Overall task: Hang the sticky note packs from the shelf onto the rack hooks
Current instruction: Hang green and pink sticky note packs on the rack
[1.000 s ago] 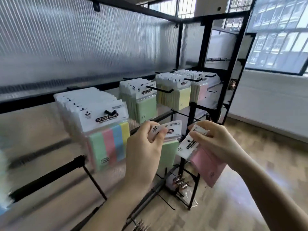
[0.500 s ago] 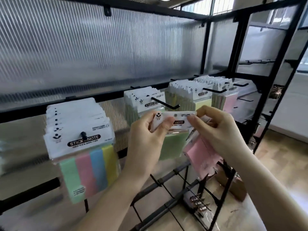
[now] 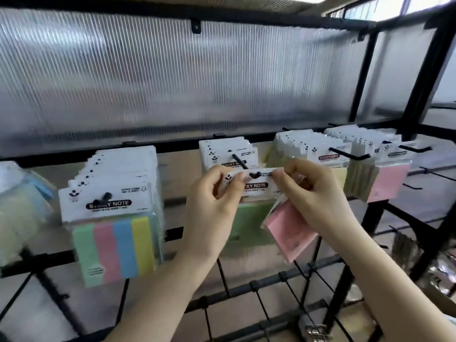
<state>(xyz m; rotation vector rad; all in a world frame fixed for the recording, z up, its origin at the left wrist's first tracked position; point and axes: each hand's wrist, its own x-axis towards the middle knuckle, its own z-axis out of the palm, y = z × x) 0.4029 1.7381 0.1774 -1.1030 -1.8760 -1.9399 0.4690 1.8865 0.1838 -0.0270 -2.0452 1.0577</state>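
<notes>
- Left hand (image 3: 212, 206) pinches the green pack (image 3: 249, 218) header; hang hole sits at the hook (image 3: 240, 162) tip.
- Right hand (image 3: 311, 193) pinches the header's other end and grips the pink pack (image 3: 288, 228).
- Rack (image 3: 385, 218) hooks carry full pack rows.

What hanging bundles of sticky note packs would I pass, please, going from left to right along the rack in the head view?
Blurred pale bundle at the left edge → striped four-colour packs → green packs, where both hands hold a green pack at the hook → yellow packs → pink packs.
</notes>
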